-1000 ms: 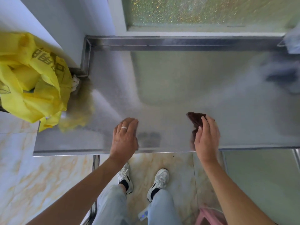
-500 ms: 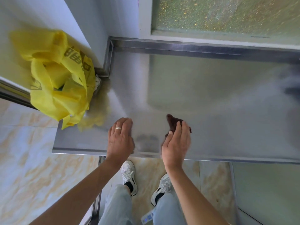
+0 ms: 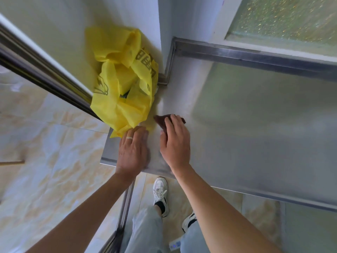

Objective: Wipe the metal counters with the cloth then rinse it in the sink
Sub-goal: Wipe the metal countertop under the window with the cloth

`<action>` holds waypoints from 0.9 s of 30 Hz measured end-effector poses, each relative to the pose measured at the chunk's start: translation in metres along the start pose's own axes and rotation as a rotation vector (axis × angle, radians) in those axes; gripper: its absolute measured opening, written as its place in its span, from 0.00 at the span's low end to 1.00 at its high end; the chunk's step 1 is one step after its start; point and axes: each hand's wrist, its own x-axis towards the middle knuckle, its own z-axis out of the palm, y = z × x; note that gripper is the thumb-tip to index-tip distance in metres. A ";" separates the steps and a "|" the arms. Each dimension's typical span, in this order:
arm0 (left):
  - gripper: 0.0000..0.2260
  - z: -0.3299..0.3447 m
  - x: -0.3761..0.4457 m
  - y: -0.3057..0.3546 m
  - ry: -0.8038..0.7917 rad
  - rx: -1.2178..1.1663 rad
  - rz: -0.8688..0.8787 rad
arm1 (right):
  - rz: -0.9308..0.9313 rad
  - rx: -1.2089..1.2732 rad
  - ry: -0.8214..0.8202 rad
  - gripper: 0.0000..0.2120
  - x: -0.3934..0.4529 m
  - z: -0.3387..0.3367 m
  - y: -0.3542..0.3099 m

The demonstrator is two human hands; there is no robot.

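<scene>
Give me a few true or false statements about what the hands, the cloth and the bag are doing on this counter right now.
1. The right hand presses a dark brown cloth on the steel counter. True.
2. The left hand holds the cloth. False: it lies flat on the counter, empty.
3. A crumpled yellow plastic bag sits at the counter's left end. True.
4. The left hand has no ring. False: a ring shows on one finger.

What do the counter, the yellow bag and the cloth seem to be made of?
Counter: apparently stainless steel, brushed; it mirrors the window dully. Yellow bag: thin, matte and creased with printed marks, plastic or nonwoven fabric. Cloth: dark brown, soft-looking textile, bunched under the right hand.
</scene>
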 end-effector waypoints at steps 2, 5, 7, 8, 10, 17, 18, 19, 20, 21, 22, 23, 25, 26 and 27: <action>0.11 -0.003 -0.001 -0.005 0.004 -0.045 0.018 | -0.074 0.017 -0.028 0.18 0.001 0.004 -0.010; 0.14 -0.007 -0.002 -0.004 -0.002 -0.066 0.032 | -0.193 0.079 -0.084 0.17 -0.002 0.002 -0.018; 0.14 -0.005 -0.003 0.001 -0.024 -0.076 0.025 | -0.287 0.142 -0.158 0.16 -0.010 0.000 -0.017; 0.14 -0.002 -0.003 0.004 -0.037 -0.076 0.019 | -0.337 0.168 -0.194 0.16 -0.016 -0.002 -0.015; 0.14 0.005 -0.002 0.015 -0.050 -0.059 0.023 | -0.415 0.214 -0.238 0.16 -0.027 -0.008 -0.004; 0.15 0.040 0.000 0.077 -0.077 -0.068 0.081 | -0.384 0.090 -0.142 0.18 -0.061 -0.069 0.069; 0.15 0.046 0.000 0.087 -0.087 -0.070 0.090 | -0.358 0.068 -0.120 0.18 -0.065 -0.079 0.082; 0.15 0.053 -0.002 0.096 -0.102 -0.064 0.098 | -0.337 0.048 -0.105 0.18 -0.068 -0.090 0.095; 0.13 0.061 -0.005 0.104 -0.116 -0.049 0.110 | -0.317 0.028 -0.092 0.18 -0.071 -0.101 0.108; 0.12 0.069 -0.007 0.113 -0.130 -0.027 0.127 | -0.292 0.006 -0.079 0.18 -0.075 -0.112 0.122; 0.13 0.077 -0.009 0.122 -0.149 -0.003 0.145 | -0.261 -0.013 -0.064 0.18 -0.078 -0.123 0.138; 0.14 0.085 -0.012 0.131 -0.169 0.012 0.151 | -0.224 -0.031 -0.047 0.18 -0.082 -0.135 0.155; 0.16 0.098 -0.017 0.154 -0.191 0.014 0.132 | -0.140 -0.071 -0.005 0.18 -0.091 -0.160 0.190; 0.17 0.104 -0.019 0.166 -0.203 0.013 0.122 | -0.098 -0.096 0.016 0.17 -0.095 -0.173 0.208; 0.17 0.108 -0.021 0.179 -0.212 0.010 0.122 | -0.058 -0.123 0.032 0.17 -0.099 -0.186 0.224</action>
